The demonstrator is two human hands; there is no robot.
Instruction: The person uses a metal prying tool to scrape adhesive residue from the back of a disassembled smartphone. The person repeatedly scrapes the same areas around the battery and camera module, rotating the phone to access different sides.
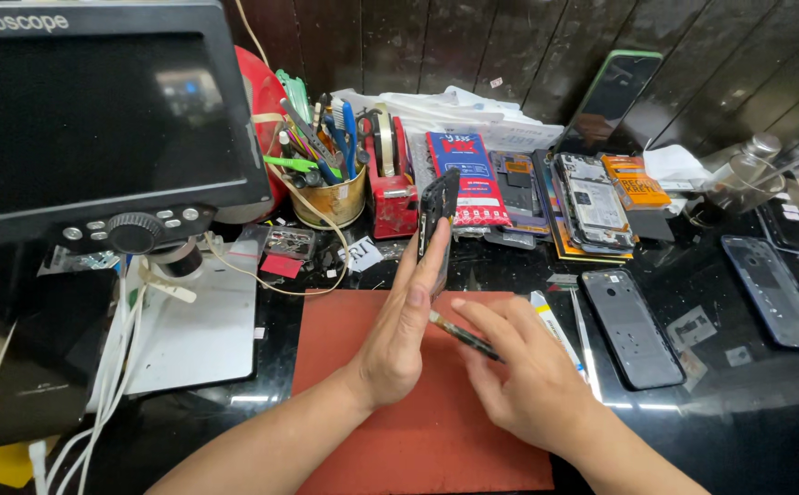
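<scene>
i am holding a stripped phone body (438,213) upright in my left hand (398,337), fingers stretched along its back and thumb pressing its near edge, so it is standing on end above the red work mat (363,431), just in front of the red tape dispenser (390,197). my right hand (532,385) is pinching a thin dark tool (464,339) between thumb and fingertips, and i am aiming its tip toward the lower end of the phone, near the heel of my left palm. i cannot tell whether the tip is actually touching the phone, since my left hand is covering that spot.

judging from how things are lying, the opening stage is looking done: the phone i am gripping is showing bare internals with no cover on that side, and a dark back cover (631,327) is lying flat on the black bench to the right of the mat, well apart from my hands. other opened phones and parts (592,203) are lying further back. the work inside the body seems to be in progress, and reassembly seems not yet started. the microscope screen (97,110) on the left is sitting dark.
</scene>
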